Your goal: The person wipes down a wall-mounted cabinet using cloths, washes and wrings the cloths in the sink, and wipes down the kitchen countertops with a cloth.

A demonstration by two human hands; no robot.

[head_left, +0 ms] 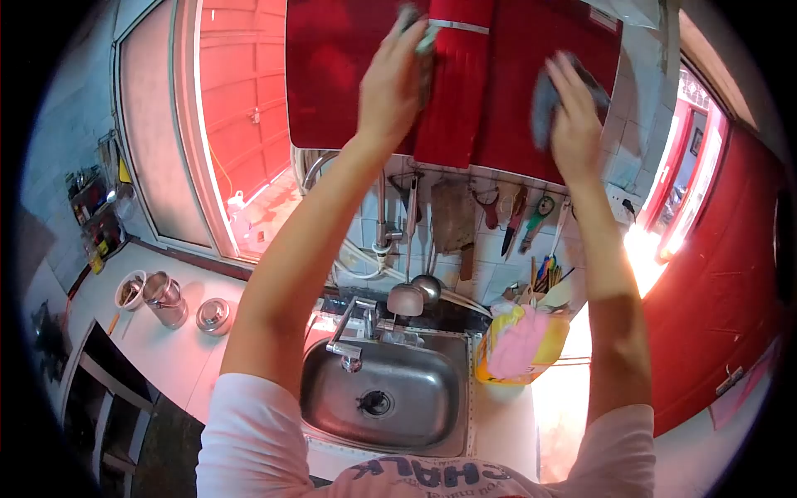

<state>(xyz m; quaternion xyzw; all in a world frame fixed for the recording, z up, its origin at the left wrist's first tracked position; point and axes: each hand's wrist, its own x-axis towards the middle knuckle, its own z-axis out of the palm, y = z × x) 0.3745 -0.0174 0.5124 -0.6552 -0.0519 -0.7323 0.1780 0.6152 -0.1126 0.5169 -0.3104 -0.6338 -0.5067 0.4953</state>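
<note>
Both my arms reach up to a glossy red wall cabinet (pixel 515 91) above the sink. My left hand (pixel 390 95) is closed round a grey-green cloth or pad (pixel 427 43), mostly hidden by the fingers, at the left door near the ribbed middle strip. On the right door, my right hand (pixel 575 124) presses a grey-blue cloth (pixel 544 108), its fingers bent over it. Motion blurs both hands somewhat.
Below is a steel sink (pixel 332 415) with a tap (pixel 357 328). Knives, a ladle (pixel 427 288) and other utensils hang on the tiles. A yellow container (pixel 544 349) draped with pink cloth (pixel 516 342) stands right; a steel canister (pixel 165 300) stands left.
</note>
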